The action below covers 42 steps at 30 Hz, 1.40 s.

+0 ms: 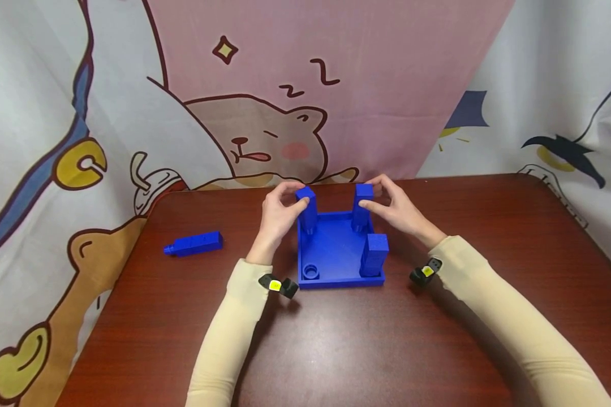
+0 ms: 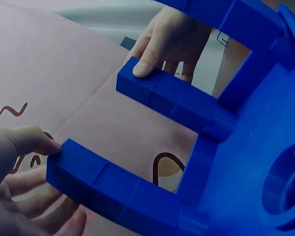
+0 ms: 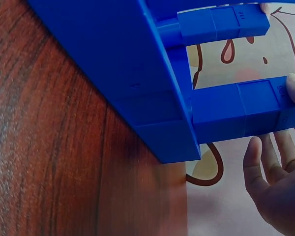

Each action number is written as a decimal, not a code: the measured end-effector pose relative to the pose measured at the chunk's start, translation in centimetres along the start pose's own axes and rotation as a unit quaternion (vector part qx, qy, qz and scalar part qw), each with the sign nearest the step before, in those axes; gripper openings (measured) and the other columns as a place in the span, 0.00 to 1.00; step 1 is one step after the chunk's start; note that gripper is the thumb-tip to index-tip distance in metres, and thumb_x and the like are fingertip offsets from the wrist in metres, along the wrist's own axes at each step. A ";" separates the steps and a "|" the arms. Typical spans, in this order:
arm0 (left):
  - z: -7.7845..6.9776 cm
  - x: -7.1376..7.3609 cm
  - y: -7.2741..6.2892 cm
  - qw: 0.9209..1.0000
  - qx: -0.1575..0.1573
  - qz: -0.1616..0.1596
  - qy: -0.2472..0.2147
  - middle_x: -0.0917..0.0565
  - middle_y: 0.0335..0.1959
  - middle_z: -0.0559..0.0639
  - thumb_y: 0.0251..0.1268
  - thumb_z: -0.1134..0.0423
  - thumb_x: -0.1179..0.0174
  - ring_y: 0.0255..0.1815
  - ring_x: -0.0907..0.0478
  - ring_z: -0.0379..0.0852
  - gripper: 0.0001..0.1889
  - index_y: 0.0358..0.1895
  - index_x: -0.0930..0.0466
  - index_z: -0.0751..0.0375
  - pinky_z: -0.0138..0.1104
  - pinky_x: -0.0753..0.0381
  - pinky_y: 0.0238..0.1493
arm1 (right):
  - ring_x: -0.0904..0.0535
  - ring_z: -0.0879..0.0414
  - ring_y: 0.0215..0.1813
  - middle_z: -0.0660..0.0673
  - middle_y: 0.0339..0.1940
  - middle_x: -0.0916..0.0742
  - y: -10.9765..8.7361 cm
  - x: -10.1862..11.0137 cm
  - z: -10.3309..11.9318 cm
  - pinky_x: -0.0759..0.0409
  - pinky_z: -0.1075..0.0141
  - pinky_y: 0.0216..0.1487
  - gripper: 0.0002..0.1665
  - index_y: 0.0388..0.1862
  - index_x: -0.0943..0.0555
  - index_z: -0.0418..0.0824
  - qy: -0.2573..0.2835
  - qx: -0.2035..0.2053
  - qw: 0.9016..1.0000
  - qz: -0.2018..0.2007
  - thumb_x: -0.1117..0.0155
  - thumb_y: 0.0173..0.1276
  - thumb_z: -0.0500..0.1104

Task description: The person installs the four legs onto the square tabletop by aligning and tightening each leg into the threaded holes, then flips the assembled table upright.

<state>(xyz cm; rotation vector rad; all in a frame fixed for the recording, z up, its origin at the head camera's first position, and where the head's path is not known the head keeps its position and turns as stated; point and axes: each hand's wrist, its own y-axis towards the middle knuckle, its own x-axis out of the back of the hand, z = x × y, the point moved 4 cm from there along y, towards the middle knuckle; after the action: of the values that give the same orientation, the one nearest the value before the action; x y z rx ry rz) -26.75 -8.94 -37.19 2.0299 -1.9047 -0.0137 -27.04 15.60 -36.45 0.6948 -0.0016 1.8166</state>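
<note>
A blue square tray-like base (image 1: pixel 336 251) with a low rim lies on the table. My left hand (image 1: pixel 276 213) pinches the top of the far-left blue leg (image 1: pixel 310 213), a square post that leans slightly, its narrow round end down at the far-left corner. My right hand (image 1: pixel 401 213) holds the top of the far-right blue leg (image 1: pixel 360 212) between thumb and fingers; this one stands at its corner. A third blue leg (image 1: pixel 374 255) stands untouched at the near-right corner. At the near-left corner a round socket (image 1: pixel 310 272) shows bare.
Left of the base, a loose blue leg (image 1: pixel 198 244) lies on its side, its threaded end pointing left. The dark wooden table (image 1: pixel 346 345) extends around the base. A cartoon-printed curtain (image 1: pixel 387 85) hangs close behind the table's back edge.
</note>
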 end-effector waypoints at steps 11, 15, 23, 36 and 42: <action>2.0 0.6 1.6 0.988 -0.029 0.108 -0.109 0.17 0.47 0.62 0.62 0.76 0.39 0.48 0.21 0.49 0.15 0.52 0.20 0.73 0.36 0.25 0.52 | 0.24 0.46 0.41 0.35 0.39 0.20 0.2 -0.1 -0.1 0.26 0.70 0.40 0.19 0.52 0.30 0.24 0.015 0.017 1.000 -0.003 0.37 0.65 0.28; 2.7 0.8 2.3 0.982 -0.043 0.144 -0.116 0.17 0.48 0.62 0.62 0.75 0.39 0.49 0.21 0.48 0.15 0.53 0.21 0.73 0.37 0.26 0.53 | 0.24 0.45 0.42 0.35 0.39 0.20 0.2 -0.1 0.0 0.26 0.69 0.41 0.19 0.52 0.30 0.24 0.014 0.017 1.000 0.000 0.37 0.65 0.28; 2.3 1.0 2.8 0.973 -0.055 0.181 -0.136 0.18 0.50 0.66 0.62 0.79 0.41 0.49 0.22 0.45 0.15 0.52 0.23 0.80 0.37 0.27 0.54 | 0.24 0.46 0.43 0.35 0.41 0.19 0.2 -0.1 0.2 0.26 0.68 0.42 0.18 0.52 0.30 0.25 0.001 0.014 1.000 0.004 0.37 0.65 0.29; -0.1 1.7 1.3 0.971 -0.043 0.202 -0.120 0.19 0.53 0.63 0.64 0.75 0.41 0.55 0.23 0.51 0.17 0.56 0.25 0.78 0.41 0.27 0.58 | 0.22 0.44 0.42 0.33 0.41 0.18 0.1 -0.1 0.1 0.25 0.70 0.39 0.18 0.52 0.30 0.25 -0.004 0.006 1.000 0.008 0.37 0.66 0.29; -0.8 3.1 1.2 0.968 -0.068 0.229 -0.073 0.23 0.57 0.67 0.65 0.76 0.42 0.59 0.26 0.58 0.19 0.58 0.26 0.77 0.46 0.29 0.60 | 0.22 0.44 0.42 0.33 0.41 0.19 0.1 0.0 0.1 0.25 0.69 0.39 0.19 0.52 0.30 0.25 -0.006 0.005 1.000 0.011 0.37 0.66 0.30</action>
<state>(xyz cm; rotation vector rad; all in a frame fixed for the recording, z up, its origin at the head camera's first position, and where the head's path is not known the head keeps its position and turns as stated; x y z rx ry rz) -27.46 -11.79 -35.39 1.4983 -2.3507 -0.1752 -27.09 15.57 -36.35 0.7153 -0.0075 1.8351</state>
